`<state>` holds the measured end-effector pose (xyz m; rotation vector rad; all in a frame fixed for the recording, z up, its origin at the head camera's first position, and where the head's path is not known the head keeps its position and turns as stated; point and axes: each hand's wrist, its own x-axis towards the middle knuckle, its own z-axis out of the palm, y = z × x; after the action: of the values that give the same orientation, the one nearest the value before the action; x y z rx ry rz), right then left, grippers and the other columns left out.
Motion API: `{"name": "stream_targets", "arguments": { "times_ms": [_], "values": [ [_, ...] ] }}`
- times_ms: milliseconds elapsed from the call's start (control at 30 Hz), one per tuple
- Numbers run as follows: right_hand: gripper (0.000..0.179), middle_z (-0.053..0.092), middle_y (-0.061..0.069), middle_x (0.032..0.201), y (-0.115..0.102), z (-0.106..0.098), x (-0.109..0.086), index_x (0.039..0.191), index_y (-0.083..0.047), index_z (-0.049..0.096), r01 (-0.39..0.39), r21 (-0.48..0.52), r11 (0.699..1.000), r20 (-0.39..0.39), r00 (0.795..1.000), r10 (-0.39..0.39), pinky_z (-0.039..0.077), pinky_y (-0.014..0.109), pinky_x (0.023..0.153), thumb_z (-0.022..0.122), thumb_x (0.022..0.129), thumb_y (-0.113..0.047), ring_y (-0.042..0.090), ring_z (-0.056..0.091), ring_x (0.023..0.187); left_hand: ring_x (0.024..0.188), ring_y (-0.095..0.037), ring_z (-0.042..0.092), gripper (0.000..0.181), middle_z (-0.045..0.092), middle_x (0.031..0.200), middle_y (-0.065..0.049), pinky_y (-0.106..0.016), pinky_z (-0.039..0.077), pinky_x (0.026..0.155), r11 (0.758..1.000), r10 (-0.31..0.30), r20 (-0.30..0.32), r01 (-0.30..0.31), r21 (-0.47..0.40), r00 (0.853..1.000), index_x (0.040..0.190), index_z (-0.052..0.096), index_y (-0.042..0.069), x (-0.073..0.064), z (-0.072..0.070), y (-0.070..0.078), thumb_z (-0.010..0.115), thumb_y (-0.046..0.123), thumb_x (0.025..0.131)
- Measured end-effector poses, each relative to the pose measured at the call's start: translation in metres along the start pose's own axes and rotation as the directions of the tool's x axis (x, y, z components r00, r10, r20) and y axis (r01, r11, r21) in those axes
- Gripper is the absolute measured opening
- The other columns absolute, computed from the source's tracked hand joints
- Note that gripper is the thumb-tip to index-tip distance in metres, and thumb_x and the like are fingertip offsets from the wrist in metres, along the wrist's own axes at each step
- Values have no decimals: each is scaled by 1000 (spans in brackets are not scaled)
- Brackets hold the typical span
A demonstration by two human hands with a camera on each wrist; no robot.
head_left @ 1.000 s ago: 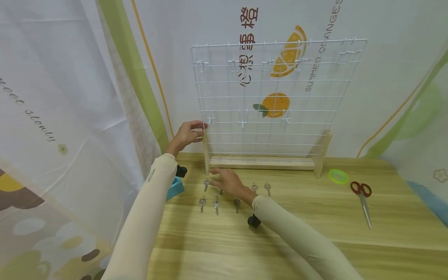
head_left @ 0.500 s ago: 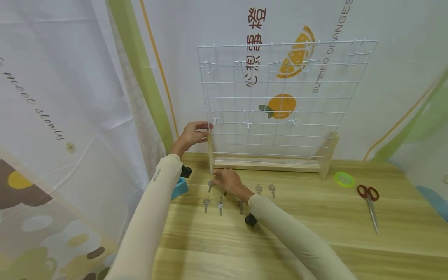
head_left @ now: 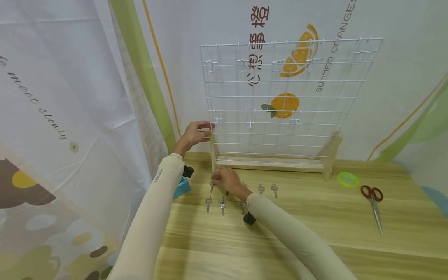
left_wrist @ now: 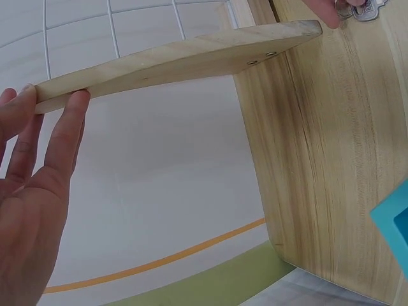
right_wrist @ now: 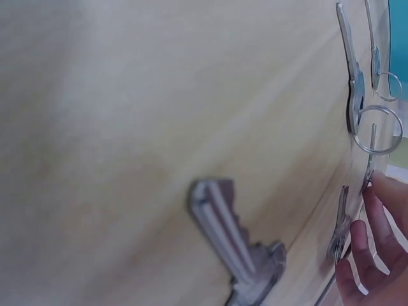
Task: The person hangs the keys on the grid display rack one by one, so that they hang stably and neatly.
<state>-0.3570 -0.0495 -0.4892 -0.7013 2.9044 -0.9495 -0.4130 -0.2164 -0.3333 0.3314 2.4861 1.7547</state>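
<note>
My left hand [head_left: 194, 134] grips the upper part of the wooden side post [head_left: 212, 151] of a white wire grid rack [head_left: 266, 44]. In the left wrist view the thumb and fingers [left_wrist: 67, 131] lie on opposite faces of that post. My right hand [head_left: 228, 181] is down on the table by the foot of the post. Its thumb and forefinger pinch a silver key [head_left: 211, 188] at the ring end, and the ring [left_wrist: 344, 9] shows beside a fingertip. More keys [head_left: 222, 206] with rings lie in two rows around this hand, some partly hidden beneath it.
White hooks [head_left: 250, 124] hang on the grid in an upper and a lower row. Left of the keys stands a blue box [head_left: 182, 189], partly behind the left sleeve. A green ring-shaped roll [head_left: 340, 179] and red-handled scissors [head_left: 376, 212] lie at the right.
The right fingertips have come down and closed on the key near the post. My left hand keeps its grip on the post. The head view has shifted slightly.
</note>
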Motion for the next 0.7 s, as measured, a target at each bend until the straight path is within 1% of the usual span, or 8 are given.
{"name": "stream_targets", "arguments": {
  "times_ms": [133, 267, 400, 533, 633, 700],
  "values": [
    [14, 80, -1, 101, 1, 0, -2, 110, -15, 83, -8, 22, 1000, -8, 1000, 9, 60, 21, 66, 76, 97, -17, 14, 76, 89, 134, -34, 57, 44, 57, 148, -18, -45, 57, 103, 1000, 3, -1, -3, -15, 1000, 148, 54, -1, 1, 1, 0, 58, -4, 104],
    [13, 80, 1, 97, 1, -3, -3, 108, -14, 83, 25, 38, 999, -18, 1000, -25, 58, 19, 59, 77, 97, -15, 14, 76, 84, 134, -34, 57, 44, 57, 148, -18, -45, 57, 103, 1000, 1, -1, -1, -10, 1000, 148, 55, -1, 1, 1, 0, 58, -4, 104],
    [13, 80, 1, 95, 2, -5, -5, 109, -13, 82, 70, 38, 997, -29, 997, -69, 59, 20, 62, 77, 97, -16, 13, 76, 84, 134, -33, 58, 42, 57, 149, -17, -44, 58, 102, 1000, 3, -1, -3, 9, 1000, 146, 58, 0, 0, 1, 1, 58, -4, 104],
    [14, 80, 2, 95, 2, -9, -7, 109, -11, 82, 114, 92, 989, -51, 993, -110, 62, 24, 66, 78, 96, -14, 14, 76, 85, 133, -33, 58, 41, 57, 149, -17, -44, 58, 102, 1000, 8, -5, -8, 19, 1000, 144, 59, 0, -1, 1, 1, 59, -4, 104],
    [14, 80, 5, 96, 3, -13, -10, 108, -7, 81, 162, 135, 978, -80, 985, -152, 63, 27, 69, 79, 94, -11, 17, 76, 85, 132, -33, 59, 41, 56, 149, -17, -43, 58, 102, 1000, 8, -10, -8, 21, 1000, 144, 59, -1, -1, 1, 0, 59, -4, 104],
    [14, 80, 5, 95, 3, -16, -11, 107, -6, 81, 196, 128, 972, -100, 978, -184, 63, 27, 69, 79, 94, -11, 17, 76, 85, 132, -33, 59, 41, 56, 149, -17, -42, 59, 101, 1000, 4, -12, -4, 24, 1000, 145, 59, 0, -1, 1, 1, 59, -3, 104]
  ]
}}
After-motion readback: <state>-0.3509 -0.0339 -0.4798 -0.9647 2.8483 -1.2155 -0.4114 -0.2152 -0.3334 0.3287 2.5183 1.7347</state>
